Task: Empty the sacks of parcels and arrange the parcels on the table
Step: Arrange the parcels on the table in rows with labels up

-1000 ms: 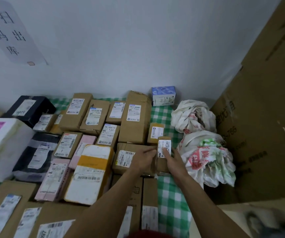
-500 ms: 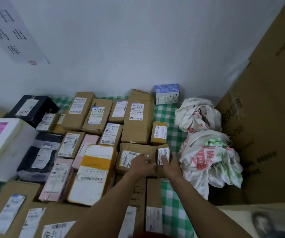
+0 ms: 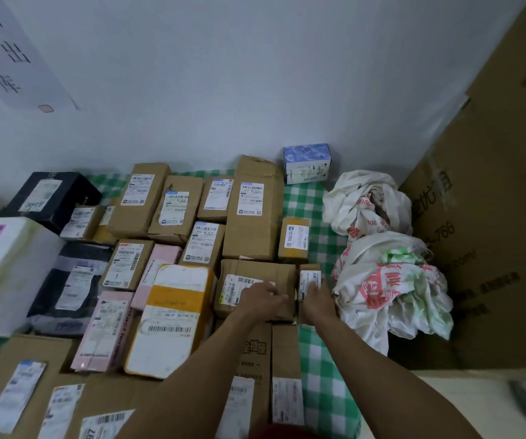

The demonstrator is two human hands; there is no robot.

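Left fingers (image 3: 270,289): loosely spread, lying flat on top of the mid brown parcel (image 3: 280,274), partly over its label. They grip nothing. Left hand (image 3: 263,297) rests palm-down on that top face.

Right fingers (image 3: 314,285): laid forward over the label of the small brown parcel (image 3: 309,277). The thumb is hidden, so I cannot tell whether the right hand (image 3: 318,302) clamps the parcel or just presses on it.

The small brown parcel sits label-up on the worktop (image 3: 328,375), which has a green-check cloth. Its left side touches the mid brown parcel. Just beyond it is a yellow-taped small box (image 3: 293,239), beside the tall brown box (image 3: 252,213). A blue box (image 3: 307,163) stands at the far end against the wall (image 3: 255,90).

Right of the hands are two crumpled white sacks with red and green print. The near sack (image 3: 391,289) is just beside the small brown parcel, and the far sack (image 3: 366,207) is behind it. I cannot tell if anything is inside either.

Left of the hands, parcels are packed edge to edge, labels up:
- white-and-yellow parcel (image 3: 173,315)
- pink parcel (image 3: 106,331)
- black box (image 3: 49,194)
- white foam box (image 3: 1,267)

More brown cartons (image 3: 255,353) line the near edge.

A large cardboard sheet (image 3: 493,217) stands at the right. A paper sign (image 3: 11,52) is on the wall, top left.
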